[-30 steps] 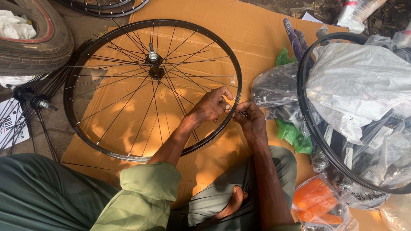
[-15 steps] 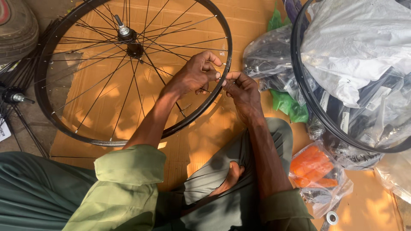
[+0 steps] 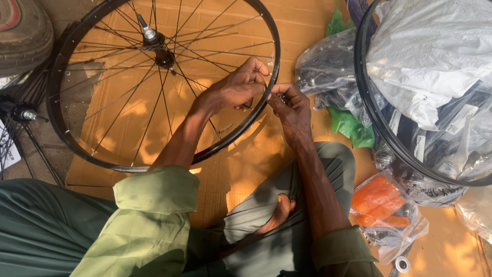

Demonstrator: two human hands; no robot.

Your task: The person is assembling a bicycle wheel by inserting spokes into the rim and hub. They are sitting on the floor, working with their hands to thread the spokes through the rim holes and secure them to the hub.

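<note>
A black spoked bicycle wheel (image 3: 82, 149) lies flat on brown cardboard (image 3: 241, 164), its metal hub (image 3: 156, 43) at upper left. My left hand (image 3: 238, 87) reaches inside the rim at its right side, fingers curled around a spoke end near the rim. My right hand (image 3: 291, 105) is just outside the same stretch of rim, fingertips pinched on something small at the rim; what it is cannot be made out. The two hands almost touch. I sit cross-legged in green clothing, a bare foot (image 3: 279, 213) showing between my legs.
A second black rim (image 3: 366, 110) at right encloses a heap of clear plastic bags (image 3: 430, 56) of parts. A bag of orange pieces (image 3: 382, 202) and a metal washer (image 3: 402, 264) lie at lower right. A tyre (image 3: 23, 36) sits at upper left, another hub (image 3: 23, 114) at left.
The view has shifted so the wheel and hands sit higher in frame. Both hands stay together at the rim's right side, with only small finger movements.
</note>
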